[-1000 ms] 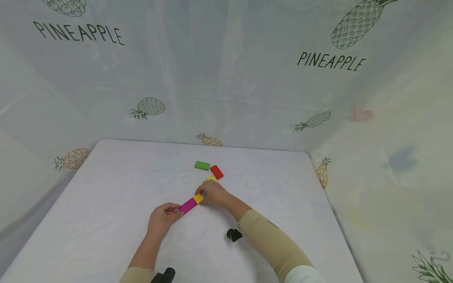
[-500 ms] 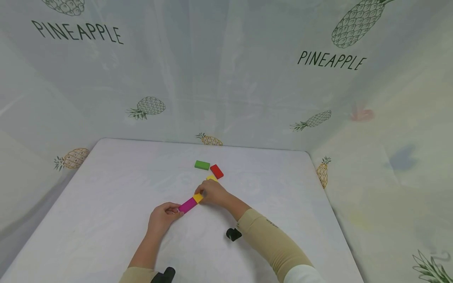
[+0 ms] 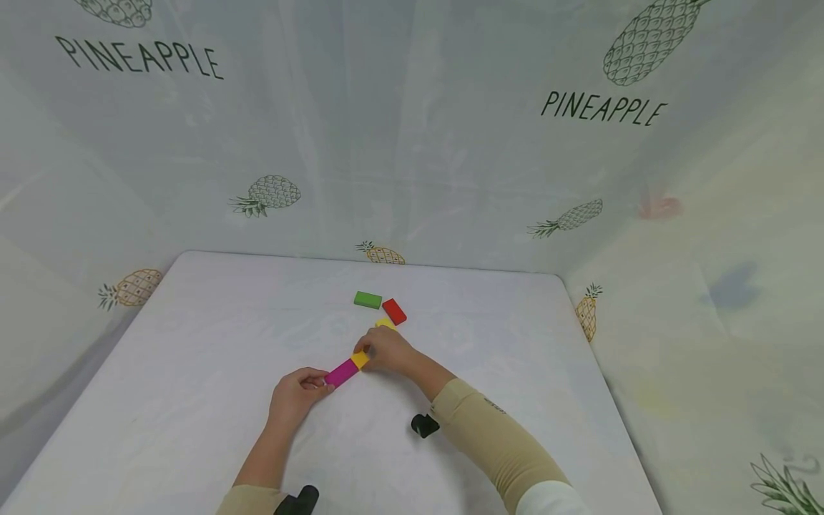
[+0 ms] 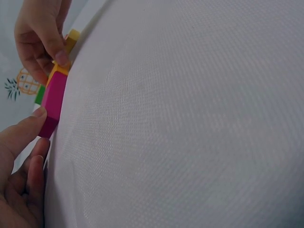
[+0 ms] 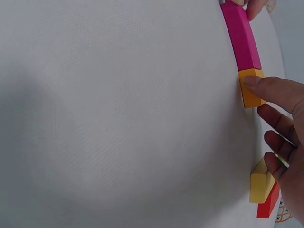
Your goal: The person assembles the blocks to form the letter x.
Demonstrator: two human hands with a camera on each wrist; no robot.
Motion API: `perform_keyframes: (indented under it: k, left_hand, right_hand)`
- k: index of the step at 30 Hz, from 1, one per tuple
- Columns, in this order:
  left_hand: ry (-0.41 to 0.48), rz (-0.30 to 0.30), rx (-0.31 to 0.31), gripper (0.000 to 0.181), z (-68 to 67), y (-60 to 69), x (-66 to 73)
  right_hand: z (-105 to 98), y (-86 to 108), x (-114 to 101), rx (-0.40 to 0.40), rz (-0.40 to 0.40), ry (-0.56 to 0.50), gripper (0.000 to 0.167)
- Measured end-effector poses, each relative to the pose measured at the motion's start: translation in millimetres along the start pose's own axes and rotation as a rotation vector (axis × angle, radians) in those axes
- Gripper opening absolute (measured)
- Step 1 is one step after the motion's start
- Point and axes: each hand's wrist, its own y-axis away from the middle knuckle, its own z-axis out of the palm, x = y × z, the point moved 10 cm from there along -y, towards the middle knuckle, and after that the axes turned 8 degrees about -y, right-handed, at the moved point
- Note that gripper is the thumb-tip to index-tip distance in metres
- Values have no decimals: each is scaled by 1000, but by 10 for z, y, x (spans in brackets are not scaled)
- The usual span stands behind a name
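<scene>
A magenta block (image 3: 341, 373) lies end to end with a shorter orange block (image 3: 360, 359) on the white-covered table; their ends touch. My left hand (image 3: 296, 397) grips the magenta block's near left end, the thumb (image 4: 34, 119) against it. With thumb and fingers, my right hand (image 3: 390, 350) pinches the orange block, as the right wrist view shows with the thumb on the orange block (image 5: 251, 97). Just past the right hand sits a pale yellow block (image 5: 259, 185), partly hidden by that hand in the head view.
Beyond the right hand lie a red block (image 3: 395, 312) and a green block (image 3: 368, 300), close to each other. The table (image 3: 489, 322) ends at a back edge against a hanging cloth (image 3: 412, 143) printed with pineapples. Black wrist devices (image 3: 425, 426) project from the sleeves.
</scene>
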Motion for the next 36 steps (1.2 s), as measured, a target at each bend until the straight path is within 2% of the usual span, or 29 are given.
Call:
perform_keyframes:
  k: [8, 13, 23, 29, 36]
  left_hand:
    - [0, -3, -4, 27, 0, 1, 10]
    - [0, -2, -2, 26, 1, -2, 15]
    - [-11, 6, 5, 27, -11, 7, 29]
    - [-3, 10, 7, 26, -8, 3, 13]
    - [-4, 12, 12, 26, -21, 5, 22]
  right_hand:
    - [0, 5, 8, -2, 11, -12, 34]
    - [-71, 25, 4, 5, 12, -25, 34]
    - [-261, -12, 217, 47, 58, -59, 34]
    - [-395, -3, 312, 57, 74, -45, 34]
    - [-530, 41, 394, 89, 120, -99, 35]
